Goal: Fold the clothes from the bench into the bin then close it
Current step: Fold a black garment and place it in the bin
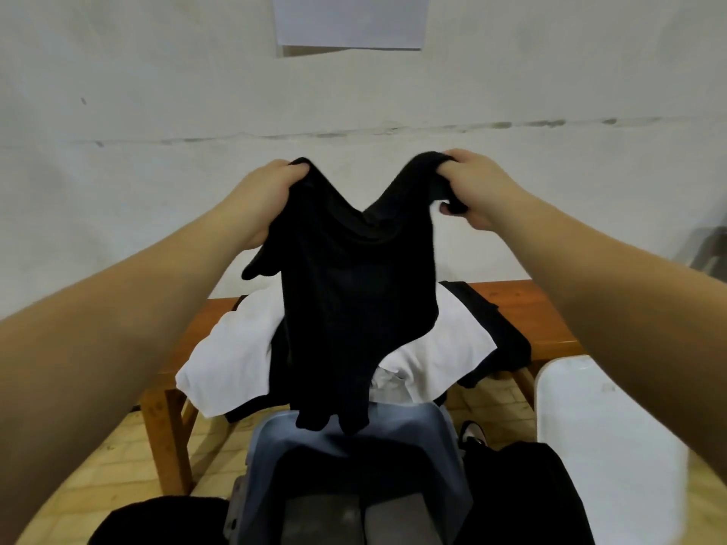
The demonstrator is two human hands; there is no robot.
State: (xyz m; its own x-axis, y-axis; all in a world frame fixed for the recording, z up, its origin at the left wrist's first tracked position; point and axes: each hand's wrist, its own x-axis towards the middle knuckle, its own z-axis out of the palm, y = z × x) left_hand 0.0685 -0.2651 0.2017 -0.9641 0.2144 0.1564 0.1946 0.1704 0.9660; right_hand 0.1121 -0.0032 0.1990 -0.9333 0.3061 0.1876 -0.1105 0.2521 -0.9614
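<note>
A black garment (350, 293) hangs in the air in front of me, held up by its two top corners. My left hand (261, 198) grips the left corner and my right hand (478, 186) grips the right one. Its lower end dangles just above the open grey-blue bin (440, 446), which has dark cloth inside. Behind the garment, a wooden bench (527, 308) carries a heap of white clothes (232, 348) and black clothes (499, 328). The white bin lid (606, 446) lies to the right of the bin.
A pale wall stands close behind the bench, with a sheet of paper (350, 21) stuck high up. The floor (118, 458) is yellowish tile. A shoe (474, 432) shows beside the bin, and my dark-clothed knees are at the bottom edge.
</note>
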